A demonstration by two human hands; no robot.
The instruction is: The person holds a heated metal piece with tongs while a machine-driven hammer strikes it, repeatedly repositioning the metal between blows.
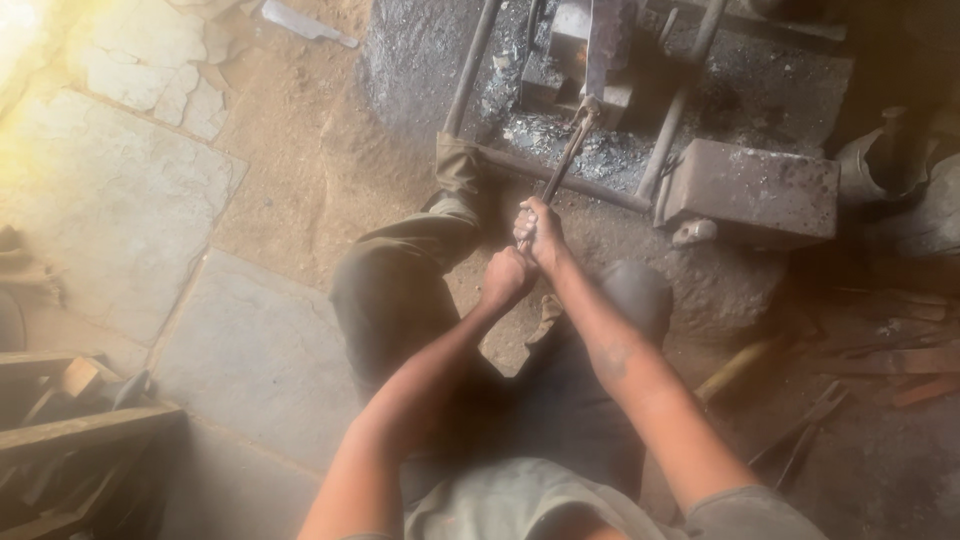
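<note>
Iron tongs (565,155) slant up from both fists to a flat metal strip (598,50) lying on the sooty anvil block (575,70). The right hand (540,232) is clenched around the tong handles, and the left hand (506,277) is clenched just behind it.

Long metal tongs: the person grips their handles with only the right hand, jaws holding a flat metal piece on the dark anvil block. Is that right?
Not quite. The head view shows both hands on the long metal tongs: the right hand higher, the left hand just below it. The flat metal piece does sit over the dark anvil block.
</note>
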